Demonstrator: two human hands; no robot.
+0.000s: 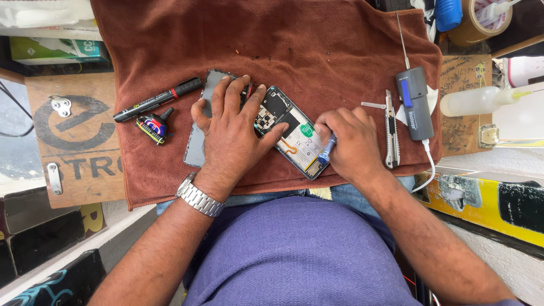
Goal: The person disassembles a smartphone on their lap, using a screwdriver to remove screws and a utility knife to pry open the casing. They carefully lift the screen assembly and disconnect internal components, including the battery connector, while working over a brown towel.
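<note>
While pressed flat under the left hand (229,133), opened phone (292,133) lying back-up near middle of brown towel (317,51), slanted, internals exposed. Left fingers (235,93) spread apart, bearing on phone's upper end and on grey back cover (198,141) just left of phone. Right hand (354,144) at phone's lower right edge, fingers closed around small blue screwdriver (327,150), tip down at phone frame. Judged: light, stiff but fragile; thin flex ribbon and bare board easily damaged, so best held by outer frame edges, palm pressure kept off board. Left of phone: black marker (156,101) and small multicoloured tool (153,126). Right of phone: utility knife (390,130), then grey handheld device (416,105) with white cable. Far right of phone, off towel: clear squeeze bottle (479,101). Hidden: phone's upper end beneath left palm; screwdriver tip and its contact point behind right fingers; screw state not discernible.
</note>
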